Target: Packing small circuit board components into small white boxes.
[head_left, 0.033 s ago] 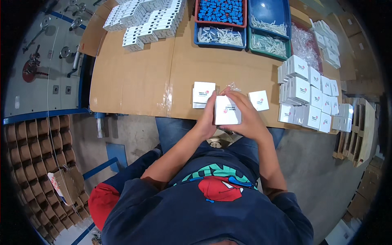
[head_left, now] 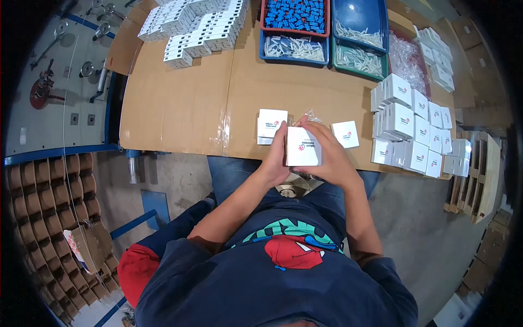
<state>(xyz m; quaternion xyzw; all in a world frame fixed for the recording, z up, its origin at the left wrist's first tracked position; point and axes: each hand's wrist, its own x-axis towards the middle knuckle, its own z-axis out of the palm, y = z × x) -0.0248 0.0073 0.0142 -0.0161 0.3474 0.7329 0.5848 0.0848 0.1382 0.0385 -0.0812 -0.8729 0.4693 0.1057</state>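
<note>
Between my two hands sits a white square box (head_left: 304, 151) with a small red and black print that appears upside down. My left hand (head_left: 274, 157) grips its left side, and my right hand (head_left: 331, 155) is wrapped along the right and far sides. The box is just off the table's near edge, above my lap. A flat white box (head_left: 269, 131) lies on the table beyond my left hand. Another white piece (head_left: 345, 134) with the same print lies slightly turned beyond my right hand. Crumpled clear plastic (head_left: 311, 116) shows behind my fingers.
Cardboard covers the table (head_left: 180, 109). Stacked white boxes (head_left: 417, 128) stand at the right, more stacks (head_left: 196, 30) at far left. Beyond are a red tray (head_left: 261, 24) of blue pieces, a blue tray (head_left: 264, 58) and green tray (head_left: 359, 72) of white pieces. A pallet (head_left: 486, 174) stands right.
</note>
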